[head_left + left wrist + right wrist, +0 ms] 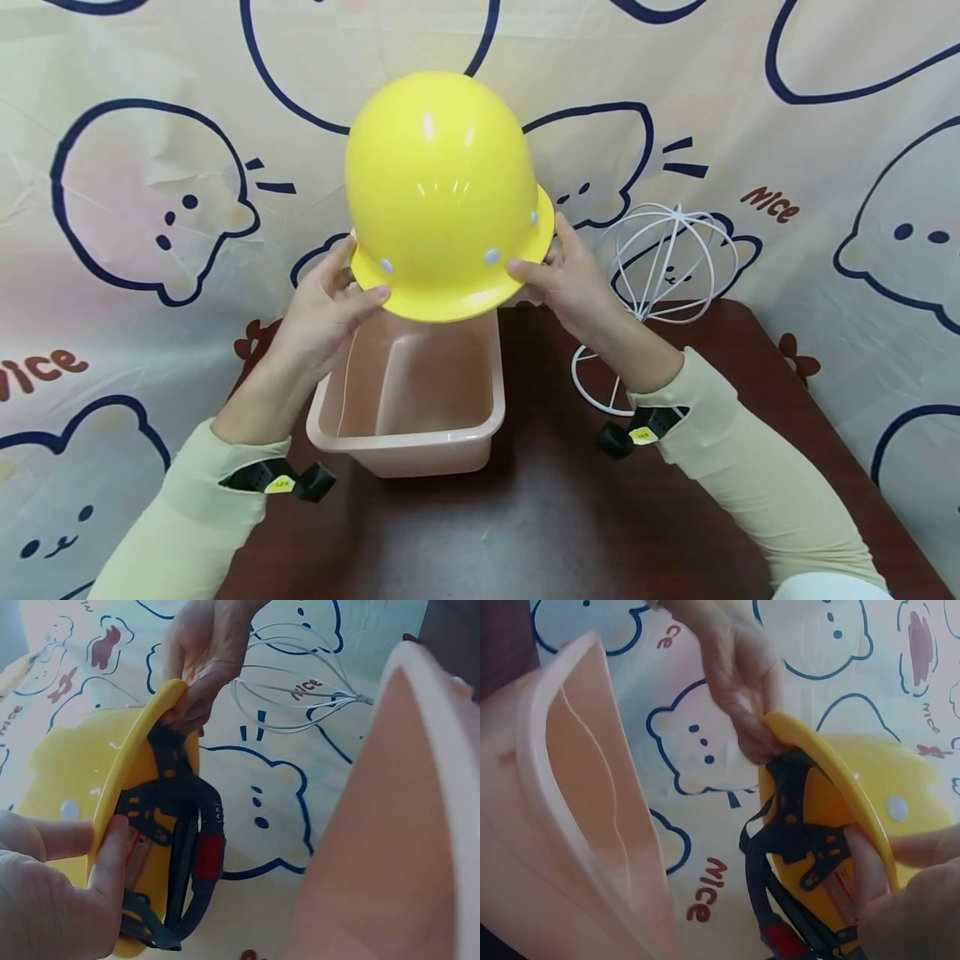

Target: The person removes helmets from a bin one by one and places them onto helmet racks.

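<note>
Above the far end of a pink tub point(420, 440) on the dark desk point(540, 525), a yellow hard hat point(442, 183) is held up in the air, crown upward and apart from the tub; the left hand point(330, 308) and the right hand point(570, 279) share the grip, each pinching the brim at its own side between thumb and fingers.

It should handle as a light, stiff shell, unlikely to dent under the fingers; its glossy surface may prove slippery over the dome, so the brim looks the surer place to take hold; the dark inner harness point(201, 900), with a red patch on its band, seems more flexible and likely to shift if grasped alone.

To the right, a white wire stand point(677, 217) rises beside the right forearm; on the patterned backdrop point(825, 167), "Nice" reads clearly in brown letters; the small yellow labels on the left wrist strap point(281, 484) and right wrist strap point(642, 435) are too small to read surely; no brand shows on the shell.
</note>
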Motion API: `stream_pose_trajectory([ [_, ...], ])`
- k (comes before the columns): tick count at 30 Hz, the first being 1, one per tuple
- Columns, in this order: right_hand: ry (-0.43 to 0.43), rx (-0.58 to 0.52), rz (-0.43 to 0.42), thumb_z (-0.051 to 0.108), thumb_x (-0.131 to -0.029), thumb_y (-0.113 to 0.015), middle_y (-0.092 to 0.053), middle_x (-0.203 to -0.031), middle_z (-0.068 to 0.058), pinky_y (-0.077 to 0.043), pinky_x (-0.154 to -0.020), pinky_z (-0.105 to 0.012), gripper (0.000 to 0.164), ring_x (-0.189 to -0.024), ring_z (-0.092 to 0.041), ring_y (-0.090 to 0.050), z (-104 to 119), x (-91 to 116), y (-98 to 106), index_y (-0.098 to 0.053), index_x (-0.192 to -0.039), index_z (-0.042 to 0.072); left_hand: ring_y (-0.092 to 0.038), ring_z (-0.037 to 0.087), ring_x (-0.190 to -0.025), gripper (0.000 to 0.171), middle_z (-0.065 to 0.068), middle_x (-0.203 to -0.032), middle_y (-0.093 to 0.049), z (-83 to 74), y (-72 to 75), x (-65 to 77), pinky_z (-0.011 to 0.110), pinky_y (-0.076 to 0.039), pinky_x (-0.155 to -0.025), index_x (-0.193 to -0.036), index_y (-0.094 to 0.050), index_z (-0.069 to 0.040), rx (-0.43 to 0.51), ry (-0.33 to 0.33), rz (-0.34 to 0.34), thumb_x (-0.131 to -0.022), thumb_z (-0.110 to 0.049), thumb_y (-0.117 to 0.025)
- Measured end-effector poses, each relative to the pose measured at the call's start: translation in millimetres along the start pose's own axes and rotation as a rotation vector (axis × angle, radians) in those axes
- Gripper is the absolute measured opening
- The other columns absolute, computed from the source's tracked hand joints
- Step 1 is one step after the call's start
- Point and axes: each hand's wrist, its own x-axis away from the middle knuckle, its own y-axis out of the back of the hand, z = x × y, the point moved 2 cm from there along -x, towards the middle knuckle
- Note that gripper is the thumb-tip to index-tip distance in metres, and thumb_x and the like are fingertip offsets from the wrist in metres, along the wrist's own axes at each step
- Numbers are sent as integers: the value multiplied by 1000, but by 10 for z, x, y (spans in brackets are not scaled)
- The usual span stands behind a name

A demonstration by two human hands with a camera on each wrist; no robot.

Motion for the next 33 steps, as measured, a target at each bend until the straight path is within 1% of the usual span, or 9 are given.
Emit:
stream_pose_trajectory([
  [2, 12, 17, 16, -4, -94, -67, -63, -127, -16, -61, -81, -30, 86, -95, -21, -71, 31, -3, 14, -19, -159, 26, -63, 15, -112, 82, 13, -146, -43, -57, -12, -21, 21, -56, -90, -163, -23, -12, -14, -14, 26, -95, 11, -63],
  [5, 29, 33, 25, -6, -91, -70, -57, -134, -15, -60, -88, -34, 94, -107, -25, -69, 74, -4, 27, -17, -160, 29, -62, 17, -118, 83, 14, -152, -38, -105, -33, -41, 23, -56, -92, -163, -24, -15, -35, -19, 46, -94, 9, -64],
  [9, 9, 73, 23, -6, -91, -71, -51, -141, -14, -58, -93, -36, 94, -118, -29, -64, 134, 9, 41, -20, -162, 28, -62, 19, -120, 83, 16, -151, -41, -136, -87, -45, 24, -57, -91, -162, -27, -16, -82, -15, 15, -93, 7, -68],
  [12, -18, 82, 23, -4, -92, -71, -52, -141, -15, -59, -90, -36, 93, -117, -27, -65, 158, 20, 63, -20, -163, 30, -62, 21, -118, 82, 15, -147, -45, -157, -144, -37, 25, -57, -90, -161, -31, -16, -121, -22, -22, -92, 3, -72],
  [15, -26, 103, 31, -1, -93, -71, -55, -134, -17, -61, -81, -30, 89, -100, -24, -68, 142, 26, 87, -24, -162, 32, -61, 23, -120, 81, 13, -146, -46, -162, -191, -42, 26, -57, -90, -159, -35, -16, -148, -45, -46, -90, 0, -75],
  [18, -52, 113, 36, 0, -94, -70, -55, -132, -16, -62, -79, -30, 91, -97, -23, -68, 86, 37, 109, -20, -162, 34, -61, 22, -121, 81, 11, -146, -44, -140, -216, -51, 25, -57, -91, -159, -35, -14, -161, -49, -59, -90, 0, -75],
  [23, -78, 109, 37, -2, -95, -67, -53, -140, -16, -60, -86, -37, 96, -111, -25, -68, 13, 52, 151, -11, -164, 35, -61, 20, -122, 83, 14, -145, -45, -88, -244, -56, 27, -56, -92, -160, -29, -11, -147, -33, -42, -91, 6, -71],
  [29, -60, 151, 45, -1, -96, -67, -54, -138, -18, -61, -84, -36, 92, -107, -24, -70, 61, 71, 227, -15, -164, 33, -63, 22, -120, 80, 15, -142, -48, -63, -309, -90, 30, -58, -90, -158, -32, -9, -156, -37, -23, -90, 8, -71],
  [33, -64, 164, 38, 0, -96, -66, -55, -136, -17, -61, -83, -35, 90, -104, -21, -71, 168, 123, 321, -16, -163, 33, -64, 24, -118, 79, 15, -142, -49, -81, -409, -141, 32, -59, -89, -157, -33, -9, -153, -34, 3, -90, 8, -71],
])
